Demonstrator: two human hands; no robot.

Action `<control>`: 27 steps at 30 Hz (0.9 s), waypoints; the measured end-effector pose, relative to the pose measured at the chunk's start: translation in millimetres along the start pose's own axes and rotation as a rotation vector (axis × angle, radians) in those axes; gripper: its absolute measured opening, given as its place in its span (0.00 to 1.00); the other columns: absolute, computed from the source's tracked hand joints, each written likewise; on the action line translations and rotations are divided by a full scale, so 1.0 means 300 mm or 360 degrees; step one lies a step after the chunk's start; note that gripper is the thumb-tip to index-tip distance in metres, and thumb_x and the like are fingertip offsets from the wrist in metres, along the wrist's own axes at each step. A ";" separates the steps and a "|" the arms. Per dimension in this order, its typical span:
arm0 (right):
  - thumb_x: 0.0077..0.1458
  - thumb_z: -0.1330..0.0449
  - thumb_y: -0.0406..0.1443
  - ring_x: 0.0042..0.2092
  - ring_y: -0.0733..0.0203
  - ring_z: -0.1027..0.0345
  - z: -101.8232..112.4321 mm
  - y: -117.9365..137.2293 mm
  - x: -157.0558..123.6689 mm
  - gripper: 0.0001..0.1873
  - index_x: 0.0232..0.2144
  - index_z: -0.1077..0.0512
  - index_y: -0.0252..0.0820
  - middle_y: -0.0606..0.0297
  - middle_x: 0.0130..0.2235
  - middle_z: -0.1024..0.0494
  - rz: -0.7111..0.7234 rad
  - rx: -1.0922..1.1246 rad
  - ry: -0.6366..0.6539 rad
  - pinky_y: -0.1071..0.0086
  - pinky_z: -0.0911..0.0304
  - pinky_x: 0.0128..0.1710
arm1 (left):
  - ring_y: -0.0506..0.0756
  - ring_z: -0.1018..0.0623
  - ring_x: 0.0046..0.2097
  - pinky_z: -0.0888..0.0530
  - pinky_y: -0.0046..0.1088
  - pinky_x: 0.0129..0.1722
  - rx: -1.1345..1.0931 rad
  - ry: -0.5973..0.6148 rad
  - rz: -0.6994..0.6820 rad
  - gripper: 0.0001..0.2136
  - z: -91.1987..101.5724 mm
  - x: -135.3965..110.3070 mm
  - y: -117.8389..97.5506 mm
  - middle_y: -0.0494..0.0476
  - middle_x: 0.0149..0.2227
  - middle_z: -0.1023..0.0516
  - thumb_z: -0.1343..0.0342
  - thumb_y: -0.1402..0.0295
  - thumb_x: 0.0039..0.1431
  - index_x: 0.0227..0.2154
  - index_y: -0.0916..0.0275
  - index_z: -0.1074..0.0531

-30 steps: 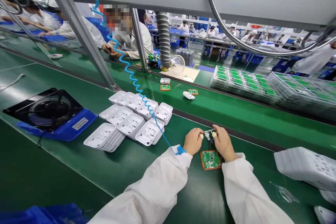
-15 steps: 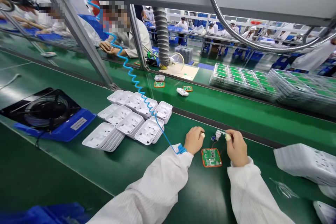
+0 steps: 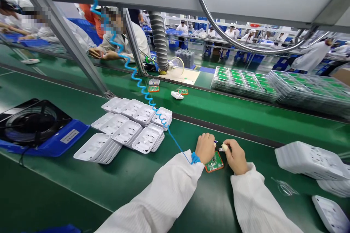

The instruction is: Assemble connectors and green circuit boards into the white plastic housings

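My left hand [image 3: 206, 148] is closed over the upper left edge of a green circuit board [image 3: 214, 163] with an orange border. A small blue part [image 3: 216, 141] shows at its fingertips; the fingers partly cover it. Just to the right, my right hand [image 3: 235, 156] pinches a small whitish part [image 3: 221, 149] between thumb and forefinger, above the board's upper right corner. Pale finger covers sit on the fingertips. The board lies tilted between the hands. A blue wrist strap [image 3: 195, 158] with a coiled cord circles my left wrist.
Stacked white plastic shells [image 3: 127, 133] stand left, beside a black fan [image 3: 37, 122] on a blue base. More white shells [image 3: 308, 160] and a clear plastic piece [image 3: 284, 187] lie right. Trays of green boards [image 3: 243, 80] line the far side. A co-worker [image 3: 136, 40] sits opposite.
My right hand has moved left, closer to my left hand. My left hand now overlaps the board and reaches the blue part, which lay apart from it before. The board has turned slightly.
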State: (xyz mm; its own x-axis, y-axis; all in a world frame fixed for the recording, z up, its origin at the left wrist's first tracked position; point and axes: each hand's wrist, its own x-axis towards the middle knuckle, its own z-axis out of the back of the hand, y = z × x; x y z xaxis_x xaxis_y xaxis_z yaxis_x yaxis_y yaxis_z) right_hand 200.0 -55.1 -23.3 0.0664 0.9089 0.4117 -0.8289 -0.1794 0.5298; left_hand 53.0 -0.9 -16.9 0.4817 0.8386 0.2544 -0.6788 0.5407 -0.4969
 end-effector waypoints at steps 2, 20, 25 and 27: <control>0.58 0.56 0.36 0.38 0.59 0.37 -0.001 0.003 0.000 0.09 0.35 0.36 0.43 0.62 0.35 0.31 0.0063 0.0046 0.0037 0.66 0.41 0.39 | 0.56 0.31 0.38 0.36 0.33 0.39 -0.0157 0.0006 0.0019 0.05 0.003 -0.014 0.011 0.57 0.34 0.31 0.53 0.75 0.53 0.33 0.62 0.37; 0.56 0.55 0.32 0.38 0.59 0.40 0.008 0.015 0.007 0.08 0.33 0.36 0.42 0.62 0.34 0.33 0.0157 0.0033 0.0173 0.66 0.44 0.38 | 0.47 0.33 0.29 0.35 0.22 0.30 -0.1127 0.0148 0.0217 0.08 0.028 -0.017 0.014 0.48 0.27 0.30 0.49 0.78 0.45 0.30 0.64 0.32; 0.55 0.54 0.31 0.37 0.60 0.41 0.016 0.024 0.008 0.08 0.31 0.36 0.42 0.63 0.33 0.33 0.0172 0.0072 0.0201 0.66 0.45 0.38 | 0.48 0.32 0.29 0.35 0.23 0.31 -0.0958 0.0112 0.0100 0.08 0.026 -0.019 0.019 0.48 0.27 0.30 0.50 0.78 0.45 0.29 0.63 0.32; 0.55 0.54 0.31 0.37 0.60 0.41 0.017 0.028 0.009 0.08 0.31 0.36 0.42 0.63 0.33 0.33 0.0179 0.0093 0.0194 0.66 0.45 0.37 | 0.49 0.31 0.30 0.35 0.24 0.32 -0.0890 0.0085 0.0062 0.08 0.024 -0.021 0.016 0.48 0.27 0.30 0.51 0.78 0.45 0.29 0.62 0.32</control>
State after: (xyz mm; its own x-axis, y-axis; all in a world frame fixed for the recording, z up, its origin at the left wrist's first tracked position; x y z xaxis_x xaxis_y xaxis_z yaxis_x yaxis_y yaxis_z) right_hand 196.1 -56.2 -13.8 -0.0954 0.9201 0.3799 -0.7934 -0.3007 0.5292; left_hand 42.8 -3.2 -14.9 0.4995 0.8449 0.1916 -0.3067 0.3792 -0.8730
